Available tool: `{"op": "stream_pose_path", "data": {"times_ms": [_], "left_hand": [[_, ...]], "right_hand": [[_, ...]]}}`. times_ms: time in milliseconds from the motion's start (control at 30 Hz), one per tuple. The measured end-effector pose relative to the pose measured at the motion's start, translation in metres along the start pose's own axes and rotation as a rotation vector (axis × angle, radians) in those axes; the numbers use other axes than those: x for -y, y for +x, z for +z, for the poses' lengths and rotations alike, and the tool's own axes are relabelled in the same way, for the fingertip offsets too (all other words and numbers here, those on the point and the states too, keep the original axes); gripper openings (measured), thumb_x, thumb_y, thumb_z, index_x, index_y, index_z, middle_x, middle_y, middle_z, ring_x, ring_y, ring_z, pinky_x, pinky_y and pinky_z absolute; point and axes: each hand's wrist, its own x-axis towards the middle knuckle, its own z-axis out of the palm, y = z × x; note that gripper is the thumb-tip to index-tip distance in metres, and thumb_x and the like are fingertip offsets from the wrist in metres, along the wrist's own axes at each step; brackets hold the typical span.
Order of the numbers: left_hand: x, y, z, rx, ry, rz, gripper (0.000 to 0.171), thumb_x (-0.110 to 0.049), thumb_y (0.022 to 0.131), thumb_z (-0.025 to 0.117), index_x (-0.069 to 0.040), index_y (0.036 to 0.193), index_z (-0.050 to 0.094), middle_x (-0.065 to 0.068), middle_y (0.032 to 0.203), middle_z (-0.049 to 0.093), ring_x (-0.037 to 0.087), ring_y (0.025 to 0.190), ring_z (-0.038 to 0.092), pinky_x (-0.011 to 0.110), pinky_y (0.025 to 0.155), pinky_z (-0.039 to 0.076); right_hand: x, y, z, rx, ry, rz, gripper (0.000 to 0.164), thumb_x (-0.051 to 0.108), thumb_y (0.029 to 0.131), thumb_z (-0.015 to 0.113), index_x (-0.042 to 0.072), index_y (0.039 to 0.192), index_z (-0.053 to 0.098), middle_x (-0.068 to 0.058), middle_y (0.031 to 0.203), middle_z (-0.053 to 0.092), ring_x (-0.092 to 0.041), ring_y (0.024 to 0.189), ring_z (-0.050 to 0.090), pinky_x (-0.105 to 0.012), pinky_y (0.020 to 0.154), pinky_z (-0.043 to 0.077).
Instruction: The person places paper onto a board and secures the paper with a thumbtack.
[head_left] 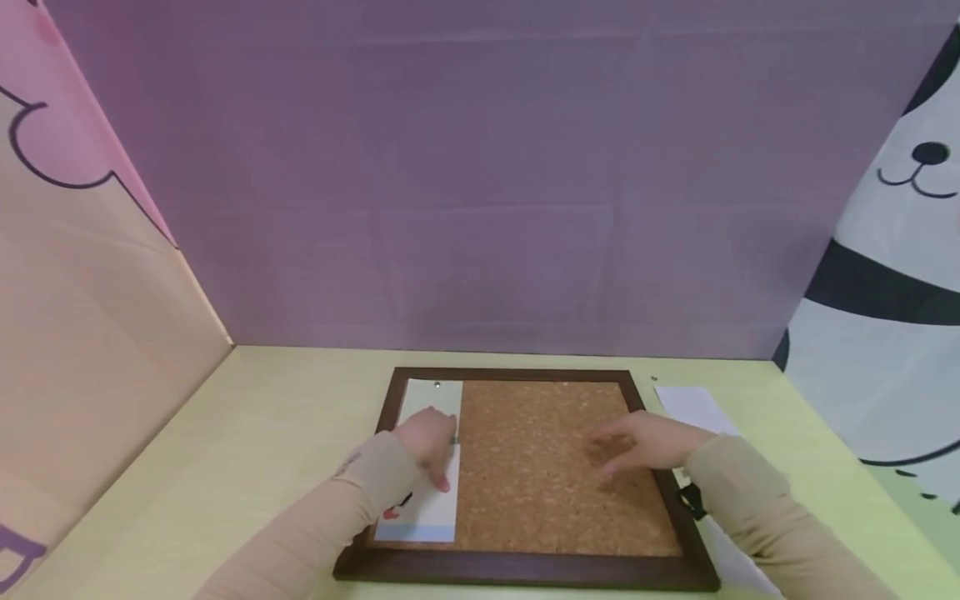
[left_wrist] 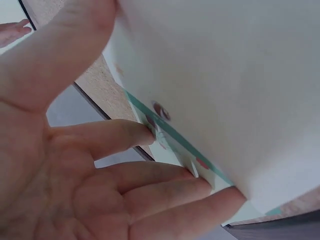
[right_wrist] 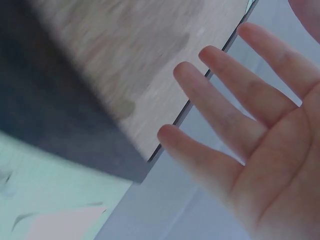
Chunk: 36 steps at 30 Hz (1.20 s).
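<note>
A corkboard (head_left: 540,475) in a dark brown frame lies on the pale table. Along its left side is a tall strip of paper: a pale upper part (head_left: 474,392) borders the cork, and a lower white part (head_left: 442,512) shows a blue band and a small red-and-black print. A small pin (head_left: 437,384) sits at the strip's top. My left hand (head_left: 427,437) lies over the strip's middle; in the left wrist view, its nearly straight fingers touch the paper (left_wrist: 210,65) along a green line. My right hand (head_left: 648,442) hovers over the cork's right side, fingers spread, holding nothing.
A white sheet (head_left: 693,407) lies right of the frame, partly behind the right arm. A black object (head_left: 692,502) sits beside the frame's right edge. A small pin-like thing (head_left: 654,378) lies behind it. A purple backdrop (head_left: 487,192) stands along the table's back.
</note>
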Motion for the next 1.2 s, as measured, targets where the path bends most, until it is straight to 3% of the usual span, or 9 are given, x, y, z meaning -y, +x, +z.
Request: {"op": "stream_pose_path", "data": {"times_ms": [233,433,667,933,1200], "left_hand": [[-0.004,-0.003,-0.001,-0.028,0.006,0.015,0.093,-0.028,0.058,0.091,0.003,0.134,0.047,0.019,0.124,0.06,0.037,0.121,0.052,0.041,0.106,0.041],[-0.006,-0.002,-0.003,-0.033,0.031,0.005,0.093,-0.029,0.059,0.09,0.002,0.135,0.046,0.02,0.125,0.059,0.036,0.123,0.051,0.04,0.106,0.04],[-0.005,-0.002,-0.006,-0.036,0.022,-0.008,0.094,-0.027,0.059,0.09,0.003,0.136,0.045,0.023,0.129,0.056,0.039,0.125,0.048,0.043,0.106,0.04],[-0.004,-0.004,-0.003,-0.05,0.048,-0.014,0.091,-0.028,0.058,0.091,0.003,0.132,0.048,0.022,0.124,0.059,0.038,0.121,0.051,0.041,0.104,0.043],[-0.006,-0.009,-0.003,-0.054,0.043,0.002,0.091,-0.027,0.059,0.09,0.003,0.133,0.047,0.023,0.125,0.058,0.039,0.122,0.05,0.042,0.104,0.042]], "right_hand": [[-0.024,-0.018,-0.007,-0.046,-0.014,0.134,0.056,0.034,0.083,0.07,0.0,0.125,0.059,-0.019,0.123,0.062,-0.037,0.107,0.06,-0.049,0.089,0.049],[-0.041,-0.031,-0.017,-0.138,0.022,0.18,0.048,0.029,0.086,0.068,-0.005,0.119,0.061,-0.021,0.116,0.064,-0.038,0.104,0.061,-0.047,0.085,0.051],[-0.055,-0.039,-0.036,-0.223,0.015,0.381,0.048,0.033,0.088,0.065,-0.007,0.114,0.062,-0.022,0.109,0.066,-0.038,0.1,0.062,-0.05,0.083,0.05],[-0.083,-0.048,-0.054,-0.204,0.141,0.544,0.06,0.036,0.09,0.06,-0.015,0.121,0.051,-0.033,0.114,0.059,-0.041,0.097,0.062,-0.047,0.073,0.055],[-0.103,-0.057,-0.055,-0.211,-0.032,0.653,0.076,0.044,0.083,0.064,-0.021,0.119,0.047,-0.042,0.124,0.044,-0.057,0.113,0.042,-0.059,0.094,0.04]]}}
